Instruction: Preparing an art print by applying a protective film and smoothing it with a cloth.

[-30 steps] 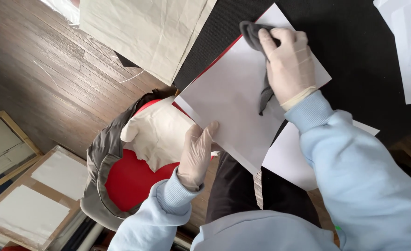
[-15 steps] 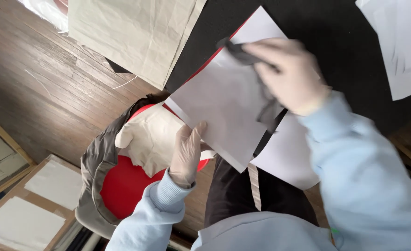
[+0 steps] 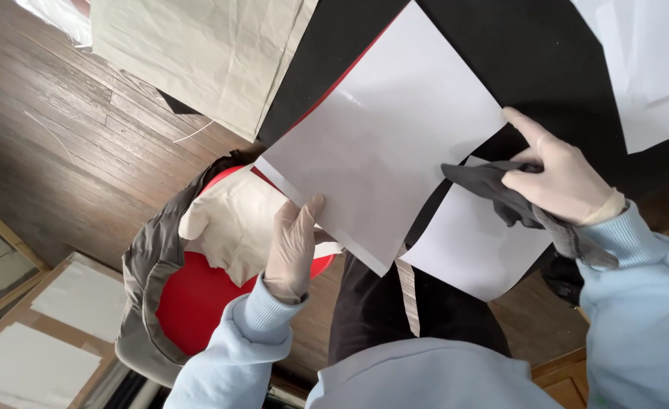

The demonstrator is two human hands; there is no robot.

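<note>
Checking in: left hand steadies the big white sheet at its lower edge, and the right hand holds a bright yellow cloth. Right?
Not quite. In the head view the cloth in the right hand is dark grey, not bright yellow. The left hand does steady the big white sheet at its lower edge.

No packages, labels, signs or screens visible. No printed tags seen on sheets, cloth or surface. Flat framed panels at lower left too unclear to call packaging.
</note>
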